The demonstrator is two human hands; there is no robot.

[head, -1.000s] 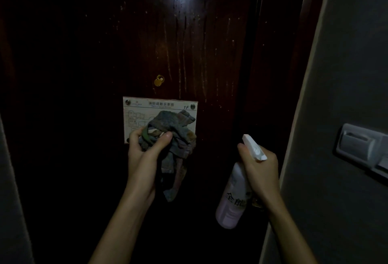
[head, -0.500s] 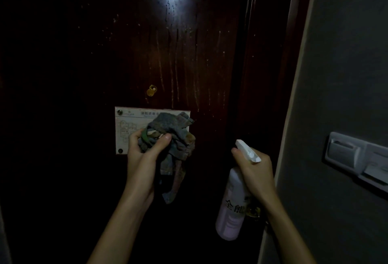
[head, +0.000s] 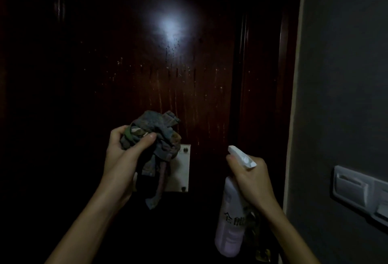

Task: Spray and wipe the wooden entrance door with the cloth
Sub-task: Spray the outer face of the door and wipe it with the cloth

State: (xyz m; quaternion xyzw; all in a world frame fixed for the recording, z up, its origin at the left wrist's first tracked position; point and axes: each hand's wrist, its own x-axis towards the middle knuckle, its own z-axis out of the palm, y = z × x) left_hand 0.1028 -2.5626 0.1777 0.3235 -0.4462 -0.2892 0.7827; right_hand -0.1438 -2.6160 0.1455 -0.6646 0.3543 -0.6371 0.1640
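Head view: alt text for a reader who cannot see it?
In dim light, the left hand grips a bunched cloth before a dark wooden door streaked with drips; the right hand holds a spray bottle. A pale sign shows behind the cloth.

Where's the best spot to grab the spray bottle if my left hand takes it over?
Probably the bare lower body of the spray bottle, coming from its left side. The right hand wraps the neck under the white trigger head, while the round body hangs free below. The left hand grips the cloth, so free it first.
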